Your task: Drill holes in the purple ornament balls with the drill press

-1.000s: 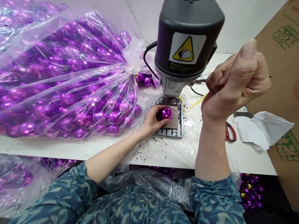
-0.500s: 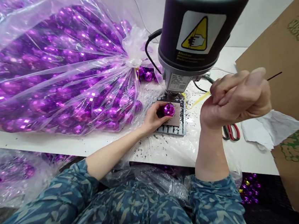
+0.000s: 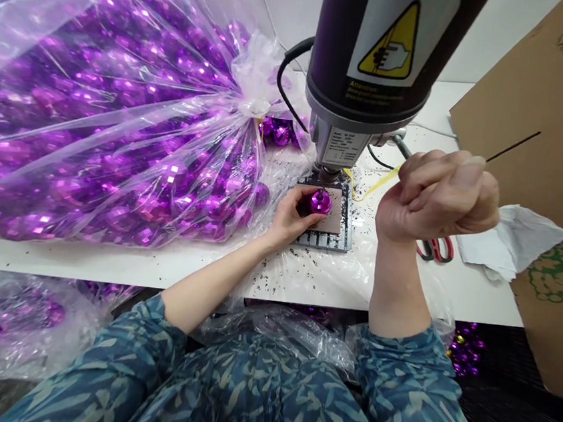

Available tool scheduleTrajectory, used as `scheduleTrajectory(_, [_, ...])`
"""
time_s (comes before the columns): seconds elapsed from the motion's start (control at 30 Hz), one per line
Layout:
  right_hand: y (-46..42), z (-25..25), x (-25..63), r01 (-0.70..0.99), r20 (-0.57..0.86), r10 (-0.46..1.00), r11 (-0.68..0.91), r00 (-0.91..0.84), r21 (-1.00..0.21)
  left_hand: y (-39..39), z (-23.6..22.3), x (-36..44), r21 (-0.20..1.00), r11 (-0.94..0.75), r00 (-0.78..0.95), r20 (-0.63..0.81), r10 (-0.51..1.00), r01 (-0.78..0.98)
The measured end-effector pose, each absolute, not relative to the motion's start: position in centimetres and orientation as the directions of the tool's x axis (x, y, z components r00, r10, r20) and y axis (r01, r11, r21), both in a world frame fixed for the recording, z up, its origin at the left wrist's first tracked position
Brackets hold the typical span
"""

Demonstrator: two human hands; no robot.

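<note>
Nearest to me are my blue patterned sleeves (image 3: 399,384), before the white table (image 3: 483,303). My right hand (image 3: 438,197) is raised and curled around the lever (image 3: 403,145) of the dark drilling machine (image 3: 368,102). With my left hand (image 3: 291,214) I have one shiny purple ball (image 3: 321,202) clamped between thumb and fingers, over the brown pad (image 3: 331,224), below the machine. Behind all this stands the pale wall (image 3: 506,33)

The ball (image 3: 321,202) (purple, shiny and faceted) is sitting just below the drill (image 3: 368,99), which is looming over it, dark, rounded and bulky.
</note>
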State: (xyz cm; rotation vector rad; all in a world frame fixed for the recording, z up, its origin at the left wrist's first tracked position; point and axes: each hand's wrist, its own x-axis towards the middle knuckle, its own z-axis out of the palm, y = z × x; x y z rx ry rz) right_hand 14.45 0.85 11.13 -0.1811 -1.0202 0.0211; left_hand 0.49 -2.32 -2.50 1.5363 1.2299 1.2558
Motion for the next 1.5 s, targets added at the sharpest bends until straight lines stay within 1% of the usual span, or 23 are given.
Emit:
scheduleTrajectory(0.17, [1.1,9.8,14.9,0.080,0.817,0.138,0.972,0.560,-0.219,-2.4,-2.5,0.4,0.951,-0.237,0.034,0.235,0.971,0.198])
scheduleTrajectory(0.3, [1.4,9.0,15.1,0.142,0.844,0.048,0.979,0.535,-0.145,-2.4,-2.5,0.6,0.953,-0.233,0.034,0.231,0.972,0.194])
scheduleTrajectory(0.37, [1.1,10.0,15.0,0.149,0.857,0.054,0.977,0.513,-0.151,-2.2,-2.5,0.7,0.955,-0.220,0.033,0.218,0.975,0.198])
scheduleTrajectory(0.43, [0.8,12.0,14.8,0.144,0.865,0.108,0.969,0.491,-0.202,-2.1,-2.3,0.9,0.956,-0.210,0.023,0.210,0.977,0.206])
scheduleTrajectory(0.5, [0.6,14.4,14.5,0.084,0.833,0.257,0.937,0.491,-0.339,-2.6,-1.7,0.7,0.949,-0.204,-0.014,0.214,0.977,0.241])
scheduleTrajectory(0.53, [0.7,15.4,14.5,0.051,0.809,0.286,0.931,0.513,-0.361,-3.2,-1.3,0.5,0.940,-0.205,-0.024,0.219,0.975,0.272])
scheduleTrajectory(0.57, [0.8,16.3,14.4,0.035,0.820,0.320,0.924,0.475,-0.381,-4.2,-0.7,0.1,0.927,-0.212,-0.012,0.226,0.974,0.308])
scheduleTrajectory(0.6, [0.9,16.9,14.4,0.037,0.824,0.332,0.920,0.458,-0.391,-5.4,0.0,-0.4,0.912,-0.228,0.035,0.229,0.973,0.342])
scheduleTrajectory(0.67, [1.1,17.5,14.3,0.043,0.823,0.354,0.909,0.445,-0.415,-8.6,1.3,-1.6,0.881,-0.296,0.294,0.192,0.936,0.369])
scheduleTrajectory(0.73, [1.1,17.4,14.3,0.025,0.800,0.365,0.904,0.477,-0.427,-11.8,2.6,-2.7,0.867,-0.364,0.642,0.069,0.763,0.340])
scheduleTrajectory(0.77, [1.1,17.3,14.2,0.005,0.786,0.372,0.902,0.494,-0.431,-13.0,3.0,-3.2,0.857,-0.390,0.742,0.013,0.670,0.338])
scheduleTrajectory(0.8, [1.1,17.2,14.2,-0.013,0.778,0.379,0.902,0.501,-0.431,-13.8,3.4,-3.5,0.852,-0.404,0.795,-0.025,0.606,0.334])
scheduleTrajectory(0.83, [1.1,17.1,14.2,-0.029,0.775,0.380,0.905,0.505,-0.425,-14.0,3.6,-3.7,0.849,-0.409,0.809,-0.037,0.586,0.335])
scheduleTrajectory(0.87, [1.2,17.0,14.1,-0.042,0.774,0.376,0.909,0.510,-0.414,-13.6,3.7,-3.9,0.847,-0.408,0.790,-0.023,0.613,0.341])
scheduleTrajectory(0.93, [1.4,17.0,14.1,-0.065,0.771,0.366,0.918,0.521,-0.392,-11.0,3.4,-4.4,0.831,-0.404,0.670,0.052,0.740,0.382])
scheduleTrajectory(0.97, [1.5,16.9,14.2,-0.075,0.772,0.356,0.924,0.527,-0.375,-9.0,3.1,-4.8,0.802,-0.406,0.582,0.092,0.808,0.437])
scheduleTrajectory(1.03, [1.6,16.8,14.2,-0.090,0.774,0.350,0.929,0.527,-0.358,-4.5,2.3,-5.8,0.685,-0.408,0.423,0.159,0.892,0.604])
scheduleTrajectory(1.1, [1.5,16.7,14.4,-0.083,0.781,0.368,0.921,0.504,-0.381,-0.5,1.5,-7.0,0.551,-0.379,0.375,0.125,0.918,0.744])
scheduleTrajectory(1.17, [1.1,16.6,14.4,-0.067,0.772,0.405,0.901,0.491,-0.430,2.2,1.3,-8.0,0.429,-0.373,0.373,0.086,0.924,0.823])
scheduleTrajectory(1.27, [0.4,16.8,14.5,-0.058,0.733,0.462,0.862,0.500,-0.504,3.3,2.5,-8.8,0.220,-0.355,0.370,-0.028,0.929,0.908])
scheduleTrajectory(1.4, [-0.1,17.0,14.2,-0.118,0.662,0.534,0.817,0.526,-0.564,2.0,5.5,-8.0,-0.114,-0.327,0.287,-0.277,0.917,0.938])
scheduleTrajectory(1.47, [-0.1,17.0,14.2,-0.142,0.657,0.540,0.818,0.527,-0.558,1.2,6.1,-7.3,-0.214,-0.337,0.255,-0.336,0.907,0.917])
scheduleTrajectory(1.5, [-0.1,16.9,14.2,-0.138,0.667,0.531,0.825,0.523,-0.548,1.0,6.1,-7.0,-0.237,-0.340,0.250,-0.341,0.906,0.910])
